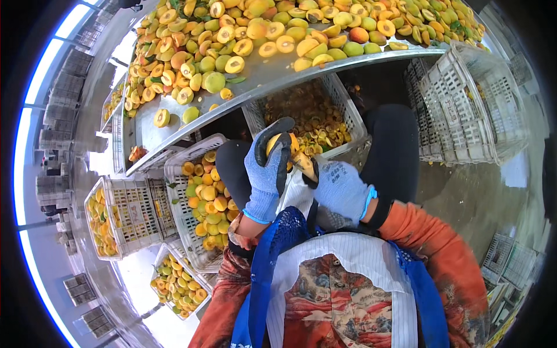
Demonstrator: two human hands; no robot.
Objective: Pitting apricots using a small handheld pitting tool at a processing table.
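My left hand [264,167], in a blue knit glove with dark coated fingers, is closed around a yellow peach piece [273,142]. Close beside it, my right hand [341,189] wears a matching glove. Its fingers grip a short tan tool handle [304,165] that reaches toward the fruit; the tool's working end is hidden. Both hands are above my lap, over a white striped apron [298,189]. Below and beyond them stands a plastic crate [348,98] with peach scraps and peelings [324,130] in it.
Halved peaches [209,65] are heaped on a metal table [256,82], whose raised edge runs across in front of me. At my left stand a crate of peaches [172,209] and further filled crates [135,226]. White crates [452,108] lean at the right.
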